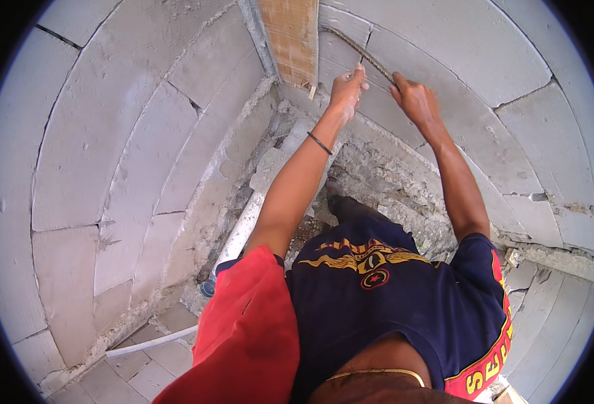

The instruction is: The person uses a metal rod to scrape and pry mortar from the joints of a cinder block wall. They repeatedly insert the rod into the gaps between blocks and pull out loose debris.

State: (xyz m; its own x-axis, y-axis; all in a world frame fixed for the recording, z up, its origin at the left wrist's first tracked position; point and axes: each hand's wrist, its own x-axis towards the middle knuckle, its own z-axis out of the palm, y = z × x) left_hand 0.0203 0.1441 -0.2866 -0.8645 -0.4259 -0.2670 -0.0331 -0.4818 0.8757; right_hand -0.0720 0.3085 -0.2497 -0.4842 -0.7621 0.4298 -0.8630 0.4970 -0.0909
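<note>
In my right hand [416, 101] is a ribbed steel bar [357, 47], with my fingers wrapped round its lower right end. The bar slants up to the left across the grey block wall [438, 81], its far end beside a wooden board [289, 40]. My left hand [349, 89], whitened with dust, is closed close to the wall, just under the bar. Its thumb and fingers are pressed together near a dark line at a block joint. Whatever they may hold is too small to make out.
Another block wall [142, 121] rises on the left and meets the first at a corner. Rough broken concrete [391, 168] lies along the wall's foot. A white pipe [245, 225] leans by my left arm, and a thin pale tube [152, 341] lies at lower left.
</note>
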